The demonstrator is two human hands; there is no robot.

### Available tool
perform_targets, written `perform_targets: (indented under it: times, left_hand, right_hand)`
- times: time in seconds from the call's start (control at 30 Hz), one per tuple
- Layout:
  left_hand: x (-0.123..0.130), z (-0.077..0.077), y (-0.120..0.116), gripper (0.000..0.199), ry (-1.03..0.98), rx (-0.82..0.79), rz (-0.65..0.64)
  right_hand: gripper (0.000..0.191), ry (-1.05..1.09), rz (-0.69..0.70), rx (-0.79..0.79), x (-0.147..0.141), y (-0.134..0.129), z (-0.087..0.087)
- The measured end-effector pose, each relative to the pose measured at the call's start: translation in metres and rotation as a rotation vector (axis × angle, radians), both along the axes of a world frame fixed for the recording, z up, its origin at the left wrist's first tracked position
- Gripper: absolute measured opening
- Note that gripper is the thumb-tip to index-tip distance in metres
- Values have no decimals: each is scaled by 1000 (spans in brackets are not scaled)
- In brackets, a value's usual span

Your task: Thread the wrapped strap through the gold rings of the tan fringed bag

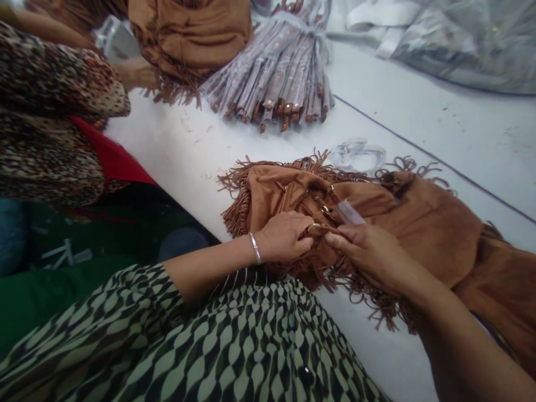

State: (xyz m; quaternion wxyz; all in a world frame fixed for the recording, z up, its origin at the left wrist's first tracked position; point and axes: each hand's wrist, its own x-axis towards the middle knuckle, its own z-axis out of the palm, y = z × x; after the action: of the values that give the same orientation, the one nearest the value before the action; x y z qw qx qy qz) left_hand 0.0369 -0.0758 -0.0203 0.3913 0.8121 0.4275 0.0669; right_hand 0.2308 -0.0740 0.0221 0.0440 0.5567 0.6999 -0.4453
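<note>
- Fringed suede bag [422,234] lies on the white table [419,123], and I see its top part gathered under both hands.
- Left hand [282,237], with a thin bangle [254,248], has its fingers curled and pressed together over the bag top.
- Right hand [368,257] seems to pinch a small brass buckle [320,228] between thumb and finger, very near the left hand. A little clear tag [347,212] stands just beside it.
- In my judgement this is small work on the fitting, and the next move calls for a steady pinch.
- Further along the table I see a tied bundle of straps [285,72], clear plastic pieces [355,155] and a big plastic sack [469,44].
- At upper left, a co-worker's hand [134,72] is beside another fringed bag [188,39].
</note>
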Motion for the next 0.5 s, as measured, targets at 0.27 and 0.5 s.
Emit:
perform_targets:
  times: [0.27,0.5]
  left_hand:
    - [-25,-6,38,39,-517,-699,-218]
    - [-28,5,36,52,-550,-669,-377]
  right_hand:
    - [34,-223,274,653,1,-19,16]
    - [21,-275,407,1153,-15,-52,25]
